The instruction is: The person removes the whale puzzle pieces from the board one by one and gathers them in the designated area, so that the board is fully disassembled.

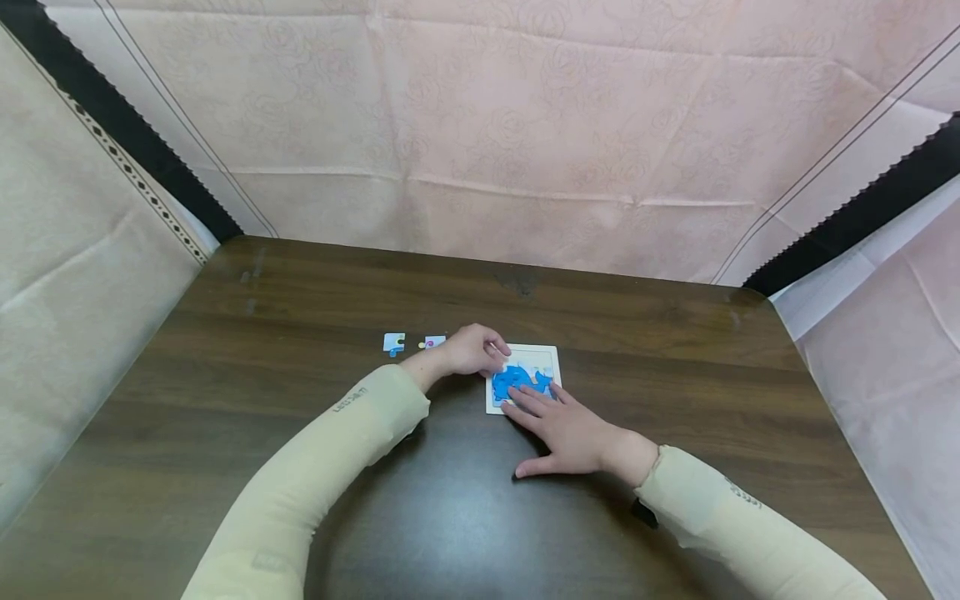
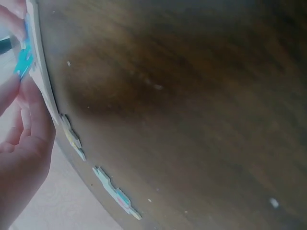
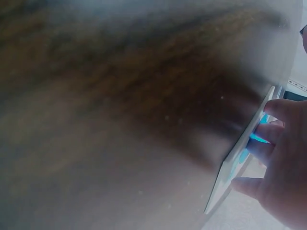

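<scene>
A small framed jigsaw puzzle (image 1: 523,351) with a white border and a blue whale picture (image 1: 513,379) lies on the table. My left hand (image 1: 468,350) is at its upper left corner. In the left wrist view, thumb and finger pinch a blue puzzle piece (image 2: 23,64) right at the frame; the hand hides most of it from above. My right hand (image 1: 573,433) has its fingers spread, fingertips resting on the puzzle's lower right part, thumb out on the near side. The right wrist view shows those fingers (image 3: 271,132) over the frame's edge.
Two loose puzzle pieces lie left of the frame: one light blue piece (image 1: 393,342), and another piece (image 1: 432,342) close to the left wrist. The brown wooden table (image 1: 337,292) extends around them, with pale cloth (image 1: 487,125) hanging behind its far edge.
</scene>
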### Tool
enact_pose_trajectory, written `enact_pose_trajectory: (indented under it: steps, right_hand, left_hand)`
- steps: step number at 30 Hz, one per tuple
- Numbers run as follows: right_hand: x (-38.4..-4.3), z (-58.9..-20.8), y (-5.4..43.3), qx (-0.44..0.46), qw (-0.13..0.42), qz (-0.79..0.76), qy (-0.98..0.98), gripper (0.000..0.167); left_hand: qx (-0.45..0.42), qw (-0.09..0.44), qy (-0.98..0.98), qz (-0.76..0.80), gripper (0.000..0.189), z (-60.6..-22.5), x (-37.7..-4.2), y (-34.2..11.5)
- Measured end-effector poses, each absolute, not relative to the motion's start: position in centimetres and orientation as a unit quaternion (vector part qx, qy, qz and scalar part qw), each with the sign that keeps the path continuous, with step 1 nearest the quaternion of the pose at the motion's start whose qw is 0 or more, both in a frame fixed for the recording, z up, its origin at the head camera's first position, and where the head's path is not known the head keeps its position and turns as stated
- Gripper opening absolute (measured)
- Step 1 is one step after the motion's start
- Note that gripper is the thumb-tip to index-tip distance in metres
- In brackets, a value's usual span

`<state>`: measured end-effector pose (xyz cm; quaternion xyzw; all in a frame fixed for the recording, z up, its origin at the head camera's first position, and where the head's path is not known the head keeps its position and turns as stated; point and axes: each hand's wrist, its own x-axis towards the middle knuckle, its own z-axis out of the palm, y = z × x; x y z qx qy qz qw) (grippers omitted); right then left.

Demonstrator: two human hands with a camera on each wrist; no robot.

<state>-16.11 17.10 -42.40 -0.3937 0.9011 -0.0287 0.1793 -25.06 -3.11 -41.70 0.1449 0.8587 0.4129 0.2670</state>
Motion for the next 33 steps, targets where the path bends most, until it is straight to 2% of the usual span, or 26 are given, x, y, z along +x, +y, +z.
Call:
enact_pose_trajectory:
  steps: [13,27,33]
  right_hand:
    - [-16.26,-42.37,17.18,-0.387,0.194,-0.029,0.901,0.087]
    - [-16.06,-42.36,16.98,-0.391,0.185,-0.028,0.901,0.09]
    - [-16.13,-42.38,17.02,-0.388,0.193,-0.028,0.901,0.092]
  left_hand:
    - [0.159,0.28,0.864,0.388,0.017,-41.82,-24.95,-3.05]
    - [0.064,0.294,0.853,0.425,0.018,-41.81,-24.87,-2.68]
    - [0.054,0.29,0.855,0.427,0.017,-41.64,-24.92,-2.62]
